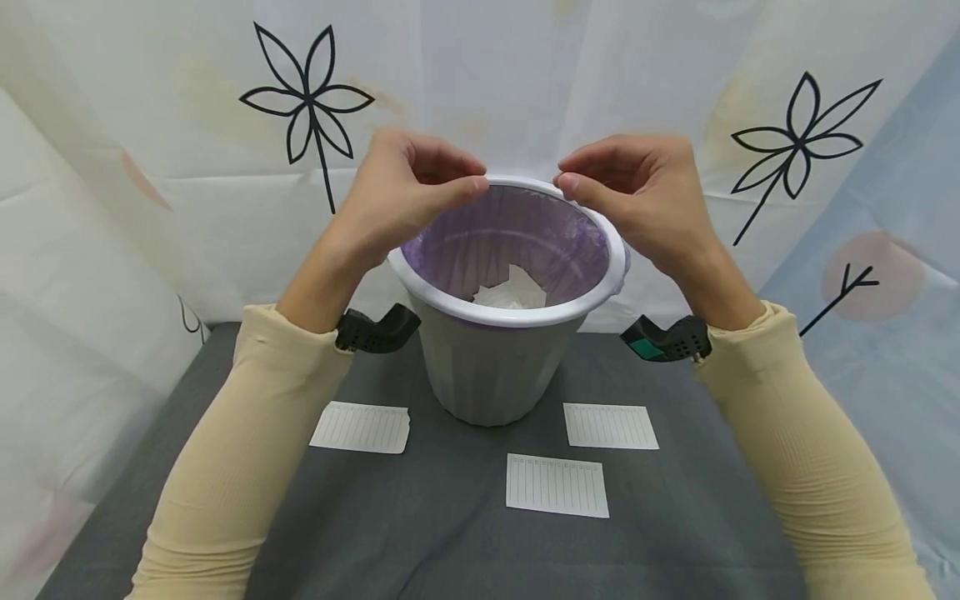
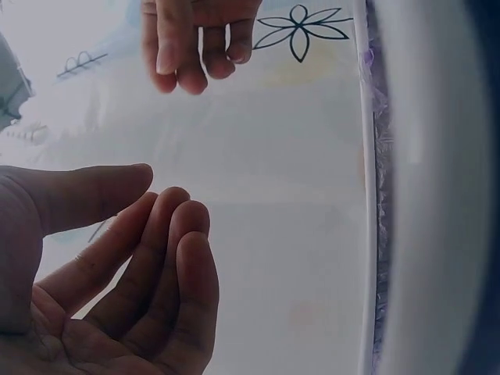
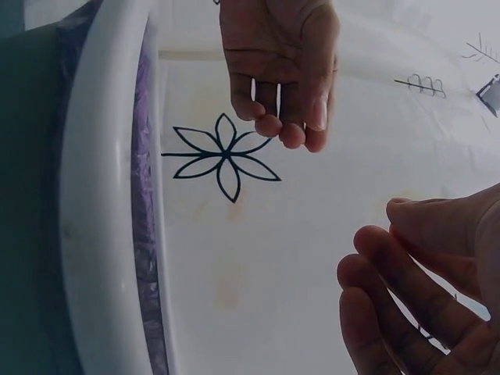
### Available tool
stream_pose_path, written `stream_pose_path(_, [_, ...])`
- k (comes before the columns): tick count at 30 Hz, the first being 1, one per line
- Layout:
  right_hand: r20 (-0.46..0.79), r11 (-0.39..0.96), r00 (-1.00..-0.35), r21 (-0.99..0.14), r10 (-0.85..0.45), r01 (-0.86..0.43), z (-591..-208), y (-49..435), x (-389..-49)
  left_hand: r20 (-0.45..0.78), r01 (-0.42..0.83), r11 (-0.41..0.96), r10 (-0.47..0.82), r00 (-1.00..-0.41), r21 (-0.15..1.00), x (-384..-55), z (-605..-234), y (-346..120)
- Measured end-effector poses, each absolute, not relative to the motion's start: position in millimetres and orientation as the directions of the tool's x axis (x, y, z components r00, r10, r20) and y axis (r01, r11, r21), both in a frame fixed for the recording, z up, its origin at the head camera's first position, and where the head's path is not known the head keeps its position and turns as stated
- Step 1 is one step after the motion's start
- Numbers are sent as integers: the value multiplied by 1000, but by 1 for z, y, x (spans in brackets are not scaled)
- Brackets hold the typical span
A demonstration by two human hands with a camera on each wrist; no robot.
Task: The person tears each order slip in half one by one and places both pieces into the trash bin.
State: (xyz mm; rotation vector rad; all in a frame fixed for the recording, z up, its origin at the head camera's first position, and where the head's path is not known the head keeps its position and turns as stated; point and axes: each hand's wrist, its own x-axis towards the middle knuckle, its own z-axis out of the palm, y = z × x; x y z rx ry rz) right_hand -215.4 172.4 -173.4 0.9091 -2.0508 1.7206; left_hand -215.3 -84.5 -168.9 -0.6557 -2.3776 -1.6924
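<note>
A white-rimmed trash bin (image 1: 487,362) stands upright with a purple bag (image 1: 525,221) lining its inside. White paper (image 1: 513,289) lies down in the bin. Over the rim's left side is my left hand (image 1: 420,179), its fingers loosely bent and nothing between them. My right hand (image 1: 630,179) mirrors it over the right side, also holding nothing. Both wrist views show gaps between the thumb and fingers, with the white rim (image 2: 437,187) off to the side of the left hand. The two hands face each other, apart.
Three lined paper slips lie on the dark grey cloth (image 1: 375,533): a left slip (image 1: 362,427), a right slip (image 1: 611,427) and a front slip (image 1: 557,485). Behind the bin hangs a white curtain (image 1: 487,75) with black flower drawings.
</note>
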Motion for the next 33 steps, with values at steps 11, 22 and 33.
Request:
stream_pose_path(11, [657, 56, -723, -731, -211, -680, -198, 192, -181, 476, 499, 105, 182, -860, 860, -187, -195, -111])
stream_pose_path(22, [705, 53, -694, -695, -144, -717, -241, 209, -154, 504, 514, 96, 113, -856, 852, -157, -228, -130])
stream_pose_path(33, [671, 49, -732, -732, -119, -680, -298, 224, -132, 433, 436, 66, 51, -900, 898, -140, -288, -139])
